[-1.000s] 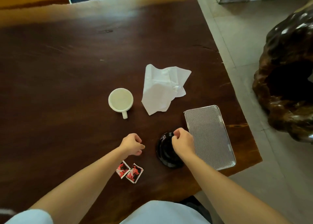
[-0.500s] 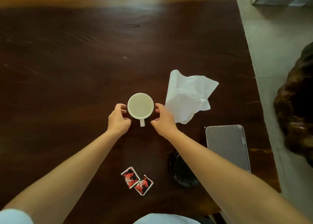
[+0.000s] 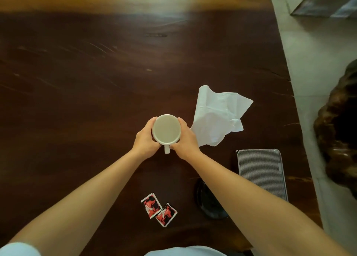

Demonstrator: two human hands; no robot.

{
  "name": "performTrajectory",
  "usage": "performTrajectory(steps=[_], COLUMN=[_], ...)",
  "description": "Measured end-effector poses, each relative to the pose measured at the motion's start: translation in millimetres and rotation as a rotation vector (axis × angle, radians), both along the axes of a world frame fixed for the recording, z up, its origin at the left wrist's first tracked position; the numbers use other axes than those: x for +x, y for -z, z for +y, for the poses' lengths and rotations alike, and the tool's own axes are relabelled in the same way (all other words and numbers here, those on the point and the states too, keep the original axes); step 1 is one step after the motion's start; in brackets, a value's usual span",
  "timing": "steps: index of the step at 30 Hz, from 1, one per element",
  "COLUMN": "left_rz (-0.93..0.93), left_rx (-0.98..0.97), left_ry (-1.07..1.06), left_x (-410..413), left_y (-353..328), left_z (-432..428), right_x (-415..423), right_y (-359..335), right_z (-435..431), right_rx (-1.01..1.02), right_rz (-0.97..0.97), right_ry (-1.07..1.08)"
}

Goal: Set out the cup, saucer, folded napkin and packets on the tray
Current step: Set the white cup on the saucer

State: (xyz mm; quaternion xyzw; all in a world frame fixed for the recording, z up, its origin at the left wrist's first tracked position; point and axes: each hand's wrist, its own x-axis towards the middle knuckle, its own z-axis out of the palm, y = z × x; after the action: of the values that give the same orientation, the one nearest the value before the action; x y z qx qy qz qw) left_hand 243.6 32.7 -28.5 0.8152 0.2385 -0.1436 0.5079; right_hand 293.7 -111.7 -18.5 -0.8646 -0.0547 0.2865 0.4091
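Note:
A white cup [image 3: 166, 130] stands mid-table, its handle pointing toward me. My left hand [image 3: 145, 139] wraps its left side and my right hand [image 3: 185, 139] its right side. A loose, rumpled white napkin [image 3: 218, 116] lies just right of the cup. The ribbed silvery tray [image 3: 262, 172] sits at the near right with nothing on it. A dark saucer [image 3: 208, 205] lies on the wood left of the tray, partly hidden under my right forearm. Two red-and-black packets [image 3: 159, 209] lie side by side near the front edge.
The dark wooden table [image 3: 96, 81] stretches far to the left and back. Its right edge runs close beside the tray, with pale floor tiles beyond. A large glossy dark wooden object [image 3: 340, 136] stands on the floor at the right.
My right hand left the saucer and both hands travelled up to the cup. Half a second ago they were just beside it; now both are closed around it.

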Motion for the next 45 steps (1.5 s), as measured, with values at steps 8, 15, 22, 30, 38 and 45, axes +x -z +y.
performTrajectory(steps=[8, 15, 22, 30, 38, 45], left_rz=[-0.066, -0.120, -0.075, 0.027, 0.023, 0.048], left_rx=[-0.040, -0.070, -0.087, -0.088, -0.059, -0.030], left_ry=[0.179, 0.309, 0.360, 0.223, 0.030, -0.026], left_x=[-39.3, -79.8, -108.9, -126.9, -139.5, -146.0], left_y=[-46.6, -72.4, -72.0, -52.2, -21.9, -10.0], left_z=[-30.6, -82.4, -139.4, -200.7, -247.4, -250.2], right_x=[-51.5, -106.5, -145.0, -146.9, -139.1, -133.8], right_y=[-41.8, -75.0, -72.4, -38.5, -3.6, -1.5], right_z=[-46.0, -107.5, -164.5, -217.0, -248.1, -252.0], right_rx=[0.032, 0.001, -0.100, -0.096, -0.071, -0.084], right_rz=[-0.015, 0.003, 0.013, 0.080, 0.113, 0.093], right_ry=[0.041, 0.126, 0.141, 0.038, -0.060, -0.126])
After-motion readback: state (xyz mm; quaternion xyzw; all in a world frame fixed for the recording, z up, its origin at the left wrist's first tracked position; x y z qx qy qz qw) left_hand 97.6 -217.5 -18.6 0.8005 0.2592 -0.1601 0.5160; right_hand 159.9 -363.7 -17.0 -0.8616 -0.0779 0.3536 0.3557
